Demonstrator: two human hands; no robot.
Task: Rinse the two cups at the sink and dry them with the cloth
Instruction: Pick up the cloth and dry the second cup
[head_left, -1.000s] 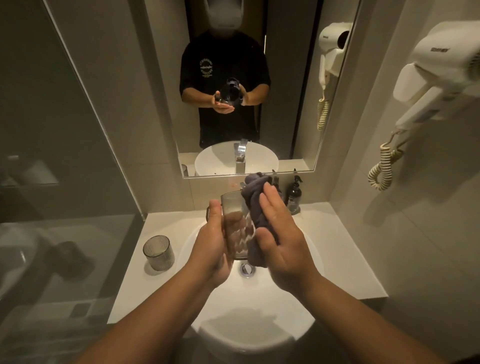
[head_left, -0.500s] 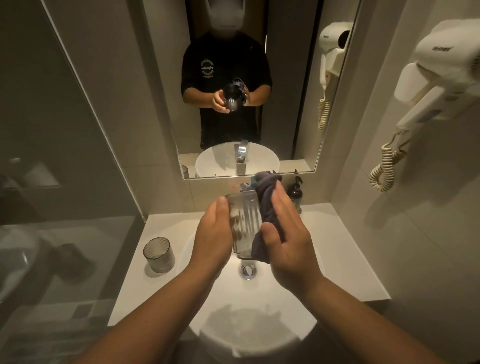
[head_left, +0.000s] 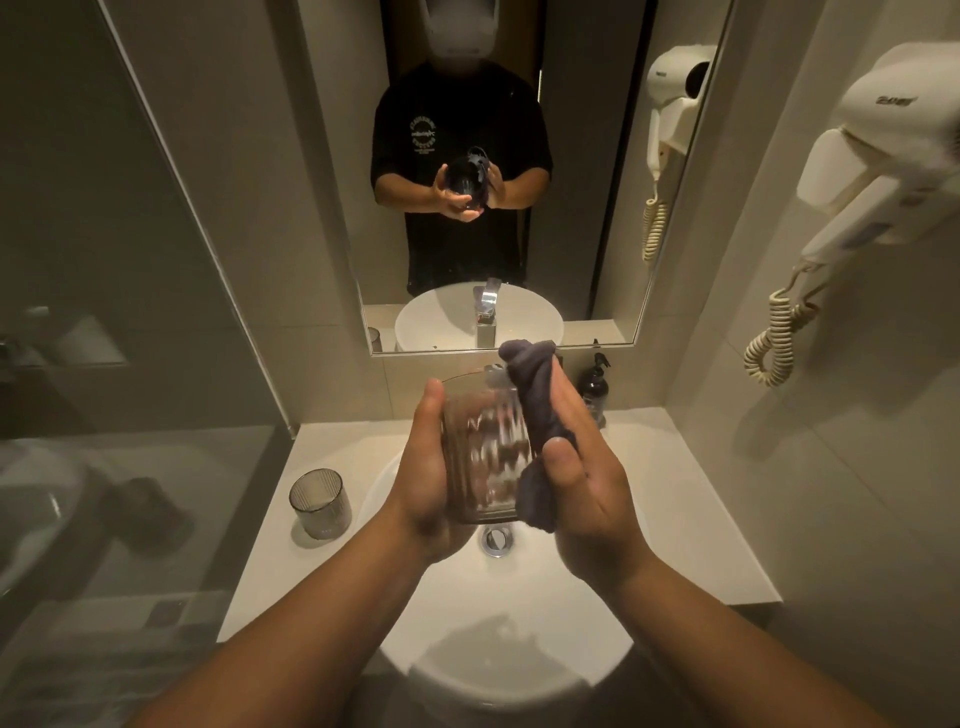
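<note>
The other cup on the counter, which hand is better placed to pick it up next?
Left. The second cup stands on the counter left of the sink, on the left hand's side. The right hand holds the cloth.

A wall mirror (head_left: 597, 156) is mounted above the white tabletop (head_left: 675, 519). 1 white hair dryer (head_left: 883, 171) hangs in its wall holder at the right, with a coiled cord (head_left: 774, 338) looped below it. 1 dark pump bottle (head_left: 594, 384) stands at the rear of the tabletop, just below the mirror's lower edge. A glass partition (head_left: 104, 312) closes the left side. A chrome drain fitting (head_left: 496, 539) sits in the basin floor.
</note>
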